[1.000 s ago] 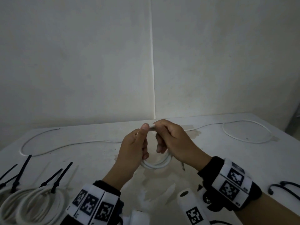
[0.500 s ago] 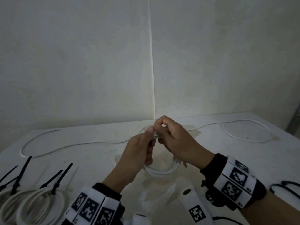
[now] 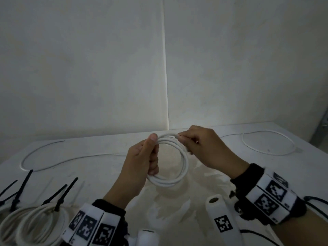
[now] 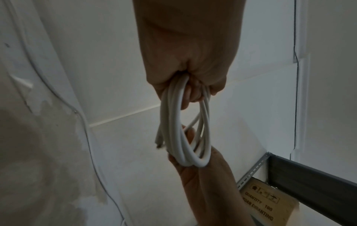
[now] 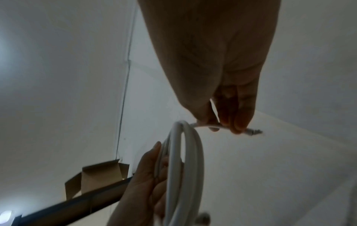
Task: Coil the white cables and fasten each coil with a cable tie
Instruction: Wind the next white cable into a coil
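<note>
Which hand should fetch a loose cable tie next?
Right. The left hand grips the coil and should keep it; the right hand only pinches the cable end, and loose black ties lie beside it.

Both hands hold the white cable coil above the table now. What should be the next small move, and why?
Probably tuck the loose end into the round white cable coil. The left hand grips the loops together, while the right hand pinches the free connector end, which sticks out beside the coil. No black plastic cable tie is on this coil yet.
</note>
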### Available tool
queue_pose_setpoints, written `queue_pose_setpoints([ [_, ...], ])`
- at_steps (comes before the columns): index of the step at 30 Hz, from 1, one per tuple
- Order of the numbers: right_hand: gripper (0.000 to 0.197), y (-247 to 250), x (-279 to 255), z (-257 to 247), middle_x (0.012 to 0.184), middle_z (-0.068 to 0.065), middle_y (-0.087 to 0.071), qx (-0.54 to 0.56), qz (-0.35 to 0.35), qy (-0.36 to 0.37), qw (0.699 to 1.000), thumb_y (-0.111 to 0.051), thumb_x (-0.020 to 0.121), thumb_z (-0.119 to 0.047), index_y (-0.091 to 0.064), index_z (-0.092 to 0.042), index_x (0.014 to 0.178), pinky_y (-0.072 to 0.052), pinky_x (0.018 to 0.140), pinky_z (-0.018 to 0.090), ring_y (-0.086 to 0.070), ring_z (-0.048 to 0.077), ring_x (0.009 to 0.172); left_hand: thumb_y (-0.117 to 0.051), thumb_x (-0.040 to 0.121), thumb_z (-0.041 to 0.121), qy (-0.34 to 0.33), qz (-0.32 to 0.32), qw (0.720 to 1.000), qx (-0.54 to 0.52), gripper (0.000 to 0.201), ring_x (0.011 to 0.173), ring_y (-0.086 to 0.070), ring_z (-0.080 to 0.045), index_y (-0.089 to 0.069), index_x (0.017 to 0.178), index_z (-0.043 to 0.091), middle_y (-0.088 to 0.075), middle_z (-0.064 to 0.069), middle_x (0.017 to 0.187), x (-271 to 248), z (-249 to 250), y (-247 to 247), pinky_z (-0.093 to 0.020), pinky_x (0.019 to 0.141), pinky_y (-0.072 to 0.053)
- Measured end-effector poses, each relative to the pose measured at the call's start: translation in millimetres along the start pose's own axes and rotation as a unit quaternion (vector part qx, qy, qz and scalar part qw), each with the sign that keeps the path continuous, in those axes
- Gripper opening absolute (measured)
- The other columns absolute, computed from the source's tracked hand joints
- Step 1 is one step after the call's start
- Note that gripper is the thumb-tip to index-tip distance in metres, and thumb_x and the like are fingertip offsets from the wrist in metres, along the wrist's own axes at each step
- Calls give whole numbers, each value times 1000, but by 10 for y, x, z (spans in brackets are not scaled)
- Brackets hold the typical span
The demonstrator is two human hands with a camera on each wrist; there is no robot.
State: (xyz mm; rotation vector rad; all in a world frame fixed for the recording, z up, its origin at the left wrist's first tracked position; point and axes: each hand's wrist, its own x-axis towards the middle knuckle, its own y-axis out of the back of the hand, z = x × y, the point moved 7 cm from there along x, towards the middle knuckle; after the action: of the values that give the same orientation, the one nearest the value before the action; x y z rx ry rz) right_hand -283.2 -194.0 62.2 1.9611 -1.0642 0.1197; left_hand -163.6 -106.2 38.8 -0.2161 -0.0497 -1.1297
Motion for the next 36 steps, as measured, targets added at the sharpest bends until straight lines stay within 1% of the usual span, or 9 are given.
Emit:
queue_pose_setpoints([
  [3, 46, -180, -102, -10, 88, 10, -59, 174, -58, -73, 980, -37, 93, -40, -63, -3, 89, -48, 85, 29, -60, 11, 79, -41, 94, 28, -7, 7, 1000, -17, 37, 32, -19, -4, -40, 62, 9, -24, 10, 40, 16, 45, 19, -15, 34, -23],
  [6, 51, -235, -154, -126, 95, 9, -58, 194, -94, -41, 976, -40, 76, -56, -62, -10, 82, -46, 86, 28, -58, 13, 86, -40, 95, 28, -16, 10, 1000, -14, 37, 33, -19, -5, -40, 63, 9, -24, 10, 40, 19, 80, 29, -14, 36, -22],
  [11, 14, -264, -143, -90, 72, 2, -66, 271, -44, -57, 960, -60, 86, -19, -68, -9, 79, -53, 67, 22, -64, 11, 66, -39, 96, 26, -30, 8, 999, 11, 37, 34, -19, -5, -39, 63, 10, -25, 11, 40, 26, 79, 4, -14, 36, -22],
  [18, 21, -406, -218, -179, 54, -2, -59, 523, -128, -149, 829, -55, 77, -29, -56, -8, 73, -52, 62, 21, -63, 13, 59, -36, 97, 29, -44, 13, 999, -9, 39, 35, -21, -5, -40, 63, 9, -25, 11, 41, 47, 85, 35, -15, 36, -24],
  [24, 12, -265, -139, -184, 75, 2, -65, 310, -156, -106, 932, -58, 86, -1, -58, -13, 81, -47, 68, 24, -63, 16, 78, -37, 97, 28, -59, 22, 998, -3, 39, 36, -21, -6, -40, 63, 8, -24, 11, 41, 58, 103, 81, -16, 37, -25],
  [27, 11, -235, -118, -198, 71, -1, -65, 325, -140, -98, 930, -49, 93, -12, -59, -16, 95, -45, 62, 15, -62, 5, 66, -36, 97, 30, -58, 32, 997, -25, 40, 36, -23, -6, -42, 65, 8, -25, 10, 42, 54, 71, 80, -17, 38, -30],
  [29, 17, -235, -105, -185, 61, -6, -57, 341, -103, -93, 930, -43, 95, -21, -59, -17, 94, -47, 71, 23, -58, 6, 61, -34, 98, 32, -48, 31, 998, -40, 41, 37, -27, -6, -45, 67, 8, -27, 9, 43, 65, 19, 77, -18, 41, -35],
  [33, 41, -240, -91, -133, 53, -6, -33, 376, -28, -107, 920, -37, 86, -45, -59, -11, 82, -39, 56, 24, -35, 7, 48, -30, 98, 28, -28, -13, 999, -23, 40, 43, -42, -8, -52, 71, 7, -41, 7, 46, 35, -120, 26, -21, 52, -47],
  [36, 45, -205, -88, -96, 42, -11, -31, 305, 12, -97, 947, -36, 84, -50, -56, -15, 66, -28, 48, 23, -29, 6, 42, -28, 99, 17, 5, -47, 998, 28, 42, 55, -56, -14, -59, 73, 5, -57, 1, 54, 23, -203, 42, -25, 62, -53],
])
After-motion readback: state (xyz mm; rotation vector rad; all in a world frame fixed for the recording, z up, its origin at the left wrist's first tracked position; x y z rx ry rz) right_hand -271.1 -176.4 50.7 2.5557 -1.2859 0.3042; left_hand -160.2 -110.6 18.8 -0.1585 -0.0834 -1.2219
